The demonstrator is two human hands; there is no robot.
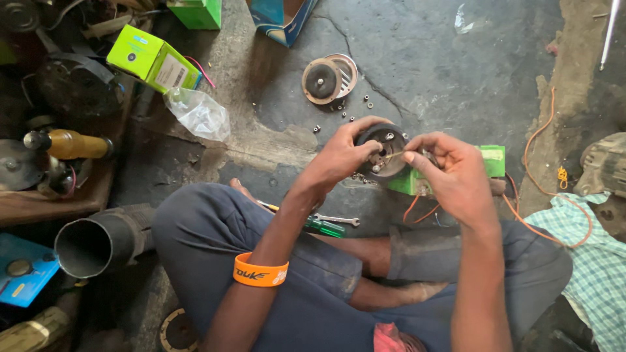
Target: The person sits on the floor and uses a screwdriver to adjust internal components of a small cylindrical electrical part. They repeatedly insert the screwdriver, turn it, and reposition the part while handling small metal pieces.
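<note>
We see a cracked grey concrete floor carrying a round cover plate at twelve o'clock, scattered small nuts beside it, a crumpled plastic bag at ten, and a spanner at centre.

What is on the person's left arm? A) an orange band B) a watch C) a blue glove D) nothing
A: an orange wristband circles the forearm below the left hand, which grips a round dark metal part.

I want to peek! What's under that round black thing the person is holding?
Under the round black part sits a green box with orange wires. The hands cover most of the box.
</note>
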